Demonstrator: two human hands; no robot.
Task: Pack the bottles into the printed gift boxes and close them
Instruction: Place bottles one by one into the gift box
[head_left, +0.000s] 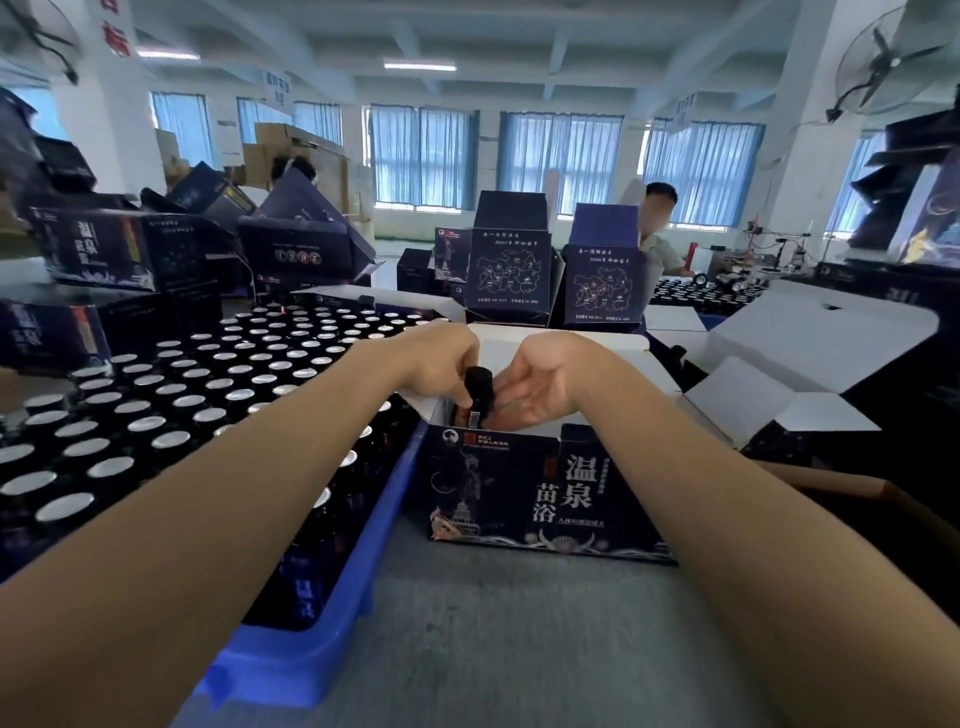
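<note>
A dark printed gift box (545, 499) stands open in front of me, its white flaps (561, 343) raised at the back. My left hand (441, 369) grips a dark bottle (478, 389) by its black cap, right over the box's left opening. The bottle's lower part is inside the box and hidden. My right hand (535, 384) is beside the bottle, palm up and fingers straight, touching its side. To the left, several dark bottles with silver caps (208, 395) fill a blue crate (322, 639).
More printed boxes (509, 270) stand open behind the one I work on, and others (119, 249) are stacked at the left. Open boxes with white flaps (810, 353) lie to the right, with a brown carton (857, 499). A person (660, 228) sits beyond. The grey tabletop (519, 649) runs in front.
</note>
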